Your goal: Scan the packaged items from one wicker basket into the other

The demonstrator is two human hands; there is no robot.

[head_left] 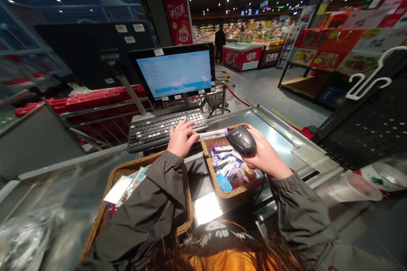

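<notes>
A long, thin white and purple snack packet (214, 134) stretches out to the right from the thumb side of my left hand (182, 139). That hand grips its near end, its fingers lying over the front edge of the black keyboard (165, 129). My right hand (265, 154) is closed around a black barcode scanner (242, 140), whose head is close to the packet's far end. Below them stands a wicker basket (227, 194) of small wrapped snacks (227, 165). Another wicker basket (190, 207), partly hidden by my left sleeve, holds papers (122, 188) and other items.
A lit monitor (178, 74) stands behind the keyboard on the metal counter (276, 129). To the right are a clear plastic cup (356, 187) and a white hanger (370, 78). Crumpled clear plastic (28, 237) lies at left. A person (219, 42) stands far back.
</notes>
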